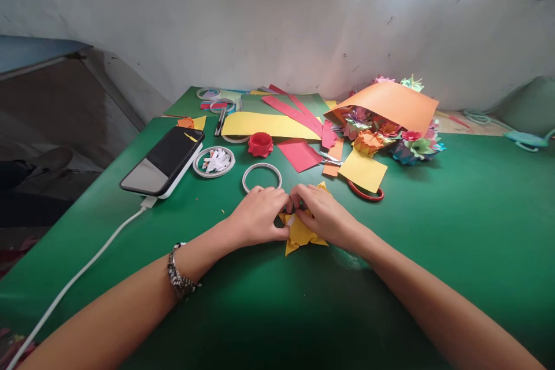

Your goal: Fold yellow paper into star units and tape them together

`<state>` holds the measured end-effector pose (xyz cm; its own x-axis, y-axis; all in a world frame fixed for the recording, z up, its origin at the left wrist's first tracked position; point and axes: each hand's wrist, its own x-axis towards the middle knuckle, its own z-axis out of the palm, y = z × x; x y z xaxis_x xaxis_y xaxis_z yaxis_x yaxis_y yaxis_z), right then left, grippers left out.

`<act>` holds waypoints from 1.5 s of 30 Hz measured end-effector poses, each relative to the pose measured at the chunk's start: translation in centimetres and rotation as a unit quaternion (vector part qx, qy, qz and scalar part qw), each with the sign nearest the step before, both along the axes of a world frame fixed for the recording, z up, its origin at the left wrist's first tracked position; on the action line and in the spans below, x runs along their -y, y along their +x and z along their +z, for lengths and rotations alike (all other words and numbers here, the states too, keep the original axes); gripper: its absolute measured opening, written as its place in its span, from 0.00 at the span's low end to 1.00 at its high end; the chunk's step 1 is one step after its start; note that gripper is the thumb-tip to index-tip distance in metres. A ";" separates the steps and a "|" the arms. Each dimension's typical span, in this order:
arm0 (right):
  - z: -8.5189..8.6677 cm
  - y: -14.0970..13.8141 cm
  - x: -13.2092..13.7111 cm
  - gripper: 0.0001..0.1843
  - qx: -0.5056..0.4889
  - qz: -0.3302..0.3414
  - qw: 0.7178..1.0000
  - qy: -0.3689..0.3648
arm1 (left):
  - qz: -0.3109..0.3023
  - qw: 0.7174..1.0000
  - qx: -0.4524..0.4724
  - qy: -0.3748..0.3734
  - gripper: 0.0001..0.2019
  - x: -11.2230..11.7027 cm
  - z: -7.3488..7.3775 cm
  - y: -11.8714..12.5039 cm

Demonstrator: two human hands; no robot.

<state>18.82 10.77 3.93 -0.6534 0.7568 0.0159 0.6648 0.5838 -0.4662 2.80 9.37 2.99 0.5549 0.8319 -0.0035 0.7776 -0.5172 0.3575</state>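
A folded yellow paper flower (300, 233) with pointed corners lies on the green table (208, 312), under both of my hands. My left hand (260, 215) grips its left edge, fingers curled and thumb stretched towards it. From the other side my right hand (323, 215) pinches the flower near its upper middle. A small white strip shows on the yellow paper between the hands. The fingertips meet there and partly hide the paper. Just beyond my left hand lies a roll of tape (262, 166).
Behind are a red paper cup shape (261, 145), a ring of white paper bits (214, 161), scissors (365, 191) under a yellow square (363, 170), and paper strips (271, 125). A phone (162, 159) with a white cable sits left; paper flowers (370, 140) and an orange sheet (390, 105) stand right.
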 end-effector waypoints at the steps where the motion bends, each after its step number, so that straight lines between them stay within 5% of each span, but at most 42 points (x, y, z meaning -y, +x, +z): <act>1: 0.1 0.1 0.1 0.10 -0.006 0.001 1.000 -0.007 | 0.000 1.000 -0.001 0.002 0.09 0.1 0.0 0.0; 12: 0.2 0.6 0.2 0.09 -0.051 0.015 0.997 -0.055 | -0.024 1.000 0.010 0.017 0.09 0.1 0.7 -0.8; 16: 0.3 0.6 0.2 0.11 -0.033 0.034 0.998 -0.040 | 0.012 0.998 0.056 0.038 0.11 -0.4 1.7 -2.4; 23: -0.4 0.4 -0.5 0.07 -0.069 0.012 0.997 0.012 | 0.025 0.997 -0.066 0.034 0.06 -1.2 1.5 -3.2; 27: -0.5 0.3 -0.8 0.07 -0.209 -0.055 0.974 0.069 | 0.072 0.990 0.117 0.046 0.06 -0.8 1.0 -2.0; 32: -0.3 -0.3 -0.1 0.18 -0.298 -0.049 0.949 0.092 | 0.081 0.934 0.348 -0.003 0.08 -0.4 1.0 -0.9; 38: -0.3 -0.6 0.5 0.26 -0.352 -0.038 0.927 0.120 | 0.038 0.918 0.393 -0.039 0.07 0.0 1.3 -0.7; 45: 0.1 0.1 0.4 0.26 -0.359 -0.043 0.921 0.145 | 0.008 0.942 0.336 0.019 0.05 0.1 0.8 -0.5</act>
<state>18.93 10.34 3.99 -0.3331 0.7019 0.6296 0.2962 0.7118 -0.6369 2.35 9.30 3.78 0.4083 0.8329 0.3736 0.3898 -0.5292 0.7537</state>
